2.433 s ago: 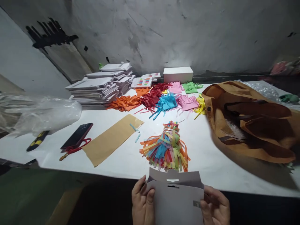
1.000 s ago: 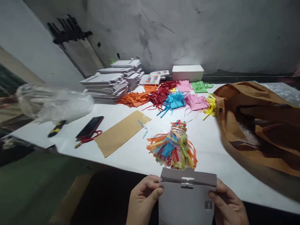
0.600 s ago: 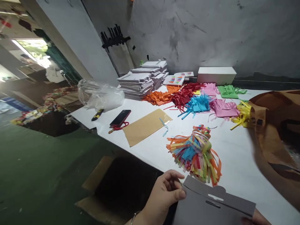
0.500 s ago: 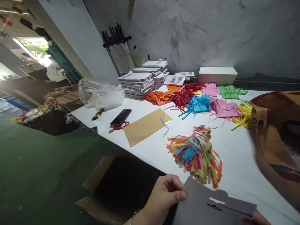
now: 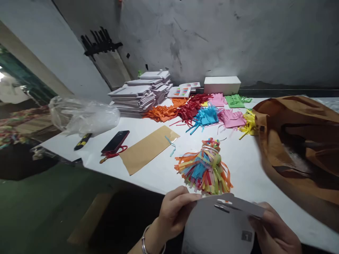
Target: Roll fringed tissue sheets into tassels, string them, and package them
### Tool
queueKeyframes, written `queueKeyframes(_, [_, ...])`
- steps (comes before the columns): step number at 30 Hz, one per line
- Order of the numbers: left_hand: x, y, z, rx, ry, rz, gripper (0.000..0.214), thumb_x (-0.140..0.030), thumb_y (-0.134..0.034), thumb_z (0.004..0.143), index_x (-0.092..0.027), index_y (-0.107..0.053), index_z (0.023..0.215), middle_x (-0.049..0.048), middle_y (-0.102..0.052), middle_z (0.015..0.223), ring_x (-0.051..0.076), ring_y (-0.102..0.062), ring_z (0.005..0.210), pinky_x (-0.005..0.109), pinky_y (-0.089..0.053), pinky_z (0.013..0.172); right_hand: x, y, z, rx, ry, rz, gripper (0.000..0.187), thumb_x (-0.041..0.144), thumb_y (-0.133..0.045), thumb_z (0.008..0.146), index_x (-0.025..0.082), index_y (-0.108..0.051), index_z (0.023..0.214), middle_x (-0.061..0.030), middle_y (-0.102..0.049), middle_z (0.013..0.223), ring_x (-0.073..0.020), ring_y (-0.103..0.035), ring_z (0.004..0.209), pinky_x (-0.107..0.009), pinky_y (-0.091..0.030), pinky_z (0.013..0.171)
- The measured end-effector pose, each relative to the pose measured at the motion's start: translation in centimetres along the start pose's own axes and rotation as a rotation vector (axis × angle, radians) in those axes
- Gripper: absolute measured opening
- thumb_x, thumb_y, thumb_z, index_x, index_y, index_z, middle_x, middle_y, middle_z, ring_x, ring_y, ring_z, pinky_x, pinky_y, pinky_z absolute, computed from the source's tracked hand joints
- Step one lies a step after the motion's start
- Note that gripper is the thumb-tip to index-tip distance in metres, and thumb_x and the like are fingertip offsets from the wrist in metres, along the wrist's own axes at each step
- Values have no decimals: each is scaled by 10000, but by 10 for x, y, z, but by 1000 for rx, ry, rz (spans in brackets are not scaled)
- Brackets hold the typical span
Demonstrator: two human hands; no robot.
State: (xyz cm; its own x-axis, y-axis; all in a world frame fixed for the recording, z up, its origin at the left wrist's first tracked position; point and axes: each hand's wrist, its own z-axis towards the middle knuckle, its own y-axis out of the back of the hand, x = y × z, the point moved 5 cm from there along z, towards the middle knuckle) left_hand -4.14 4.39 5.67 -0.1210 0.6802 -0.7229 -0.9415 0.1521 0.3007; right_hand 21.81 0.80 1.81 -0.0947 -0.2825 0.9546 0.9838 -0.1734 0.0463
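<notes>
Both of my hands hold a grey cardboard sleeve [image 5: 217, 225] with a hang-tab slot, low in the view in front of the table edge. My left hand [image 5: 173, 211] pinches its left edge between thumb and fingers. My right hand [image 5: 275, 231] grips its right edge. The top flap is bent towards me. Just beyond the sleeve, a bundle of multicoloured paper tassels [image 5: 203, 167] lies on the white table [image 5: 246, 162].
Loose piles of orange, red, blue, pink, green and yellow tassels [image 5: 203, 114] lie further back. There are stacks of flat grey sleeves [image 5: 135, 97], a white box [image 5: 221, 84], a brown paper strip [image 5: 147, 148], a phone [image 5: 116, 141], a clear plastic bag [image 5: 83, 114] and a large brown paper bag [image 5: 299, 141].
The view swung left towards the floor and came back to the table. The sleeve's top flap has folded over towards me, and my right hand is in view again.
</notes>
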Motion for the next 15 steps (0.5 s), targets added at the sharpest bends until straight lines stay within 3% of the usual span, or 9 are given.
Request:
queueKeyframes(5, [-3,1,37,171,37,-113,179,-199,-476,1010,-229,-620,1111,13,-509,785,145,-452,699,243,-378,606,8,-10,31,290,-130,129,267,400,-668,896,208,-690,712,-12,-508,714,-155,-498,633,-267,-405,553])
queueKeyframes(8, [-4,-3,47,309,48,-151,204,-257,-458,1025,-223,-648,1092,-5,-485,730,139,-429,658,251,-353,590,9,-13,37,316,-114,260,178,352,-645,924,245,-767,851,-5,-475,764,-135,-465,663,-259,-361,570])
queueKeyframes(10, [-4,-3,49,303,-16,-164,250,-273,-463,1025,-246,-677,1151,-10,-465,716,137,-429,644,256,-338,580,7,-14,38,294,-81,374,139,321,-674,899,318,-791,974,-1,-469,784,-132,-473,680,-253,-356,571])
queueKeyframes(12, [-5,-1,49,242,-61,-193,273,-291,-472,1019,-277,-732,1101,-9,-435,719,135,-427,638,258,-339,577,8,-15,37,293,-48,434,149,285,-682,871,342,-802,941,-1,-459,797,-137,-492,697,-251,-366,567])
queueKeyframes(15, [-4,-1,49,250,50,-243,356,-348,-455,1019,-257,-783,914,12,-441,761,145,-462,662,267,-387,598,16,-13,38,342,29,292,233,202,-588,880,301,-797,857,-15,-461,810,-147,-517,706,-254,-398,566])
